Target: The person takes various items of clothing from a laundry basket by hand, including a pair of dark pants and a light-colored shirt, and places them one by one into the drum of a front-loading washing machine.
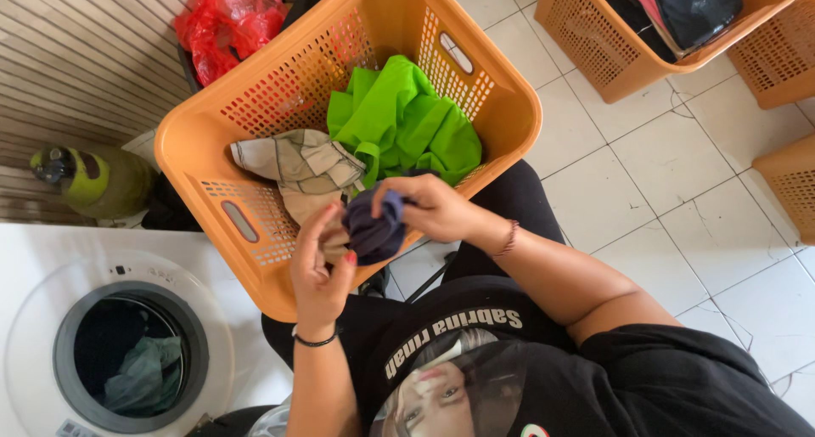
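I hold a small, bunched-up dark navy cloth garment (375,226) between both hands, just over the near rim of the big orange plastic laundry basket (255,140) that rests on my lap. My left hand (321,267) comes up from below, fingers curled against the left side of the bundle, a thin black band at the wrist. My right hand (433,208) closes on it from the right, fingertips pinching the top folds, a beaded bracelet at that wrist. Inside the basket, just beyond my hands, lie a bright green crumpled fabric piece (407,123) and, to its left, a beige checked cloth (297,165), the two touching. Down at my left stands a white front-loading washing machine (51,267) with its round door open and greenish laundry inside the drum. A red plastic bag (225,21) sits behind the basket, and more orange baskets (594,55) stand on the white tiled floor (671,174) to my right, one filled with dark clothes.
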